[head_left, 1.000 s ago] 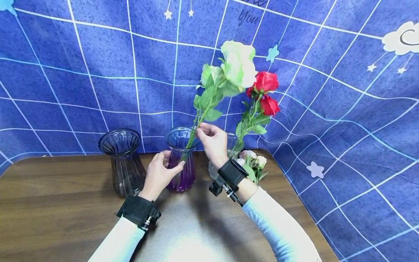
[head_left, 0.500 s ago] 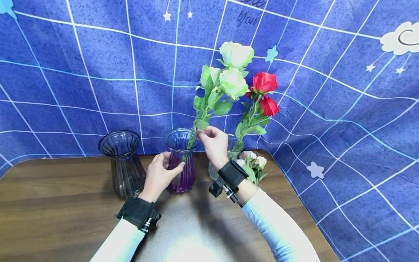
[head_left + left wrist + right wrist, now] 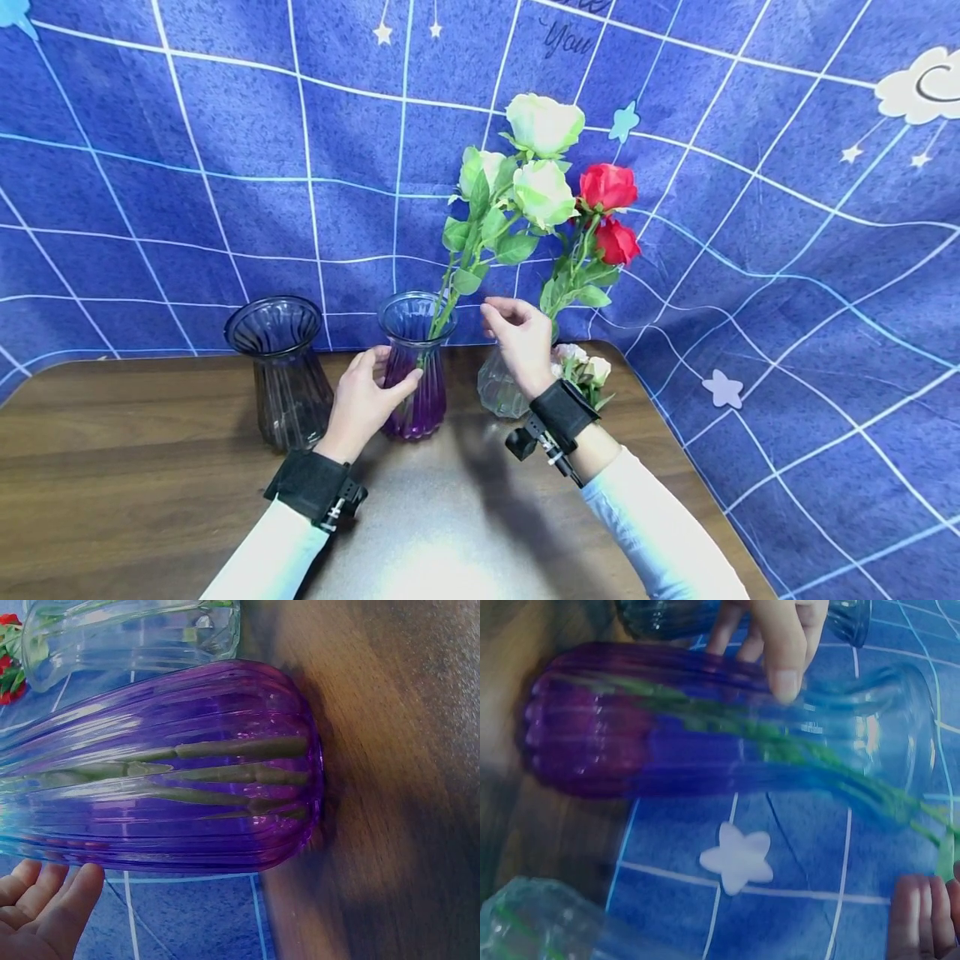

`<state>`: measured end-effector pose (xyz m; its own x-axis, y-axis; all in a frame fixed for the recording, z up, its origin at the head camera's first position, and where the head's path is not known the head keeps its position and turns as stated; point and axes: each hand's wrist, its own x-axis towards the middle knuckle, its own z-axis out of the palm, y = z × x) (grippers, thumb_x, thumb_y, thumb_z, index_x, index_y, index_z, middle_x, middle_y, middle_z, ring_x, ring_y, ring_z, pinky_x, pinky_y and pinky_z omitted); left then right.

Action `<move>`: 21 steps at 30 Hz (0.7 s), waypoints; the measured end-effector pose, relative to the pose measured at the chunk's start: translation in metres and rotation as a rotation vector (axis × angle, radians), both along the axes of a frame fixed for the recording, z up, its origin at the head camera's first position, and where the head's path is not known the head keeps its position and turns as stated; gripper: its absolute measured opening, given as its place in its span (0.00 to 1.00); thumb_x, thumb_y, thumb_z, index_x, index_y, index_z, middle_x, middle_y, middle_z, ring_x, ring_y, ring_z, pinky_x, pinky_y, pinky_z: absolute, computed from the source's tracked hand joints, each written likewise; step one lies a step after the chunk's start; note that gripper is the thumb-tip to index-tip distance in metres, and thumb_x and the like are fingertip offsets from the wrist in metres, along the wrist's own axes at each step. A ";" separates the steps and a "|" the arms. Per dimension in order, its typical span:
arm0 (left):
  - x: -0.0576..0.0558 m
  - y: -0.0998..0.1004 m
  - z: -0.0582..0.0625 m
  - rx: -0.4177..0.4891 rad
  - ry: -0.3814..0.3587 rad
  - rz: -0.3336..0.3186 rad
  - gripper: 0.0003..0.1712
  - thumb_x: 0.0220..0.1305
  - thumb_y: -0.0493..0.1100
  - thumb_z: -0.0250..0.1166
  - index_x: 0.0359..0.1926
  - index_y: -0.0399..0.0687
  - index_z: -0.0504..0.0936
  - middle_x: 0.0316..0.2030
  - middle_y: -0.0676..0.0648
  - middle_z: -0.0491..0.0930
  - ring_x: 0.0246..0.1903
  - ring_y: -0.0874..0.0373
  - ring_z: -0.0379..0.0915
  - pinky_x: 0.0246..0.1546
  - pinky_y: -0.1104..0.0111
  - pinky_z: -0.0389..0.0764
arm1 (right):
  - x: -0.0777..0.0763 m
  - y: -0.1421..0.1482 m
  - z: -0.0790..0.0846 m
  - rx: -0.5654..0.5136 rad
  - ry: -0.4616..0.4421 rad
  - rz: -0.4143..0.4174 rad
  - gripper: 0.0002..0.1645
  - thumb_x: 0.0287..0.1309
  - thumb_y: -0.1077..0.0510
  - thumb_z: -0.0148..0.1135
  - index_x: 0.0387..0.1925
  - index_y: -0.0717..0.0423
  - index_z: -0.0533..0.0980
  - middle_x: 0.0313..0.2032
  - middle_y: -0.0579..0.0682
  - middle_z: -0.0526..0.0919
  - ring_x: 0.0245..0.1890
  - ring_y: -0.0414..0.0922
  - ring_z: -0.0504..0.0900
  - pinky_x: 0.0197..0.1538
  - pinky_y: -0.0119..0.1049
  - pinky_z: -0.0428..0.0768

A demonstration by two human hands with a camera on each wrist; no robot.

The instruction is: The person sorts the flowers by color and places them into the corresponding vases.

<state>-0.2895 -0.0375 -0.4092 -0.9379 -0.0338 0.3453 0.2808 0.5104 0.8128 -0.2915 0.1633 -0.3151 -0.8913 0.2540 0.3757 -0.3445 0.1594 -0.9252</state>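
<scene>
A ribbed glass vase [image 3: 431, 404], blue at the rim and purple below, stands upright near the back of the wooden table. White-green artificial roses [image 3: 543, 196] lean to the right out of its mouth. Their stem ends [image 3: 281, 776] reach down near the vase's base in the left wrist view. My left hand [image 3: 363, 404] holds the vase's left side, thumb in front and fingers behind. To the right of the stems, my right hand [image 3: 525, 346] is raised with loosely bent fingers and holds nothing. Its fingers [image 3: 907, 915] show at the right wrist view's lower right corner.
A dark grey glass vase [image 3: 288, 404] stands on the left. Behind my right hand is a clear glass vase [image 3: 498, 387] with red roses [image 3: 609, 187]. Small pale flowers [image 3: 597, 371] lie beside it. A blue patterned cloth [image 3: 187, 208] hangs behind the table.
My right hand has let go of the rose stems and moved right and slightly down. The roses swayed a little and stay in the vase. My left hand has kept its place.
</scene>
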 end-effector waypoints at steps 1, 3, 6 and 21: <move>0.001 0.000 0.000 -0.001 -0.002 -0.002 0.36 0.51 0.57 0.69 0.53 0.37 0.72 0.50 0.39 0.75 0.50 0.45 0.75 0.50 0.56 0.79 | 0.002 0.005 0.000 -0.016 0.000 0.003 0.12 0.54 0.65 0.63 0.40 0.70 0.80 0.26 0.55 0.85 0.22 0.35 0.81 0.31 0.32 0.83; 0.002 -0.001 0.001 -0.009 -0.007 -0.007 0.37 0.52 0.58 0.69 0.54 0.37 0.72 0.51 0.39 0.74 0.51 0.45 0.75 0.50 0.56 0.79 | 0.006 0.016 -0.001 -0.045 0.000 0.004 0.13 0.53 0.66 0.63 0.41 0.71 0.79 0.24 0.48 0.83 0.21 0.34 0.79 0.29 0.28 0.81; 0.003 -0.002 0.002 -0.031 -0.004 -0.007 0.38 0.53 0.59 0.67 0.56 0.37 0.71 0.51 0.39 0.74 0.51 0.46 0.75 0.50 0.57 0.79 | 0.013 0.033 -0.003 -0.057 -0.005 -0.019 0.13 0.54 0.66 0.63 0.41 0.70 0.79 0.21 0.39 0.81 0.21 0.34 0.79 0.28 0.27 0.80; 0.032 -0.027 0.014 -0.133 0.064 0.024 0.32 0.60 0.61 0.60 0.55 0.42 0.74 0.51 0.41 0.76 0.49 0.47 0.76 0.45 0.56 0.80 | 0.049 0.116 -0.030 0.007 -0.094 -0.152 0.13 0.56 0.64 0.61 0.42 0.70 0.77 0.20 0.32 0.81 0.20 0.30 0.79 0.24 0.22 0.76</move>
